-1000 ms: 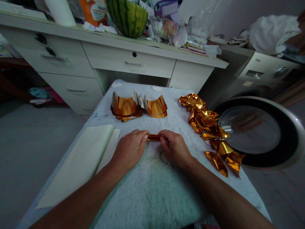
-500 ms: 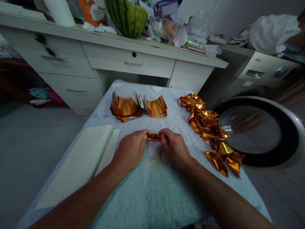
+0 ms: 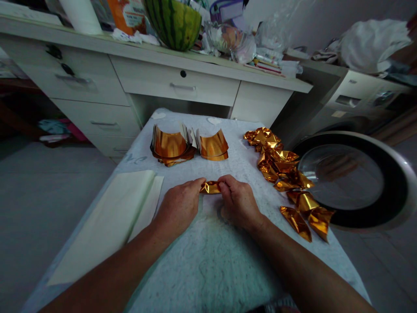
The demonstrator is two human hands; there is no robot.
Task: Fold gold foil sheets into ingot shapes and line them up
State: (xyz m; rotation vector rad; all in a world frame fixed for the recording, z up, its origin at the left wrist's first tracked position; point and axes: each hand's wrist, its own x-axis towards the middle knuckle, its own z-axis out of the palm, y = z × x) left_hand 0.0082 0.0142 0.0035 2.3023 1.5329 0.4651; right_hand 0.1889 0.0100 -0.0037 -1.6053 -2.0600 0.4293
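A small piece of gold foil paper (image 3: pixel 210 188) sits between my two hands, just above the white cloth-covered table (image 3: pixel 208 261). My left hand (image 3: pixel 178 208) pinches its left end and my right hand (image 3: pixel 237 201) pinches its right end; the piece bulges up in the middle. Two curled stacks of flat gold foil sheets (image 3: pixel 187 147) lie beyond my hands. A row of several folded gold foil pieces (image 3: pixel 286 178) runs along the table's right side.
A pale folded sheet (image 3: pixel 107 221) lies on the table's left part. A white desk with drawers (image 3: pixel 146 82) stands behind, bearing a watermelon (image 3: pixel 174 21) and clutter. At the right, a washing machine's round door (image 3: pixel 352 178) hangs open.
My hands have drawn closer together and the straight foil strip between them has buckled upward into a shorter, humped shape.
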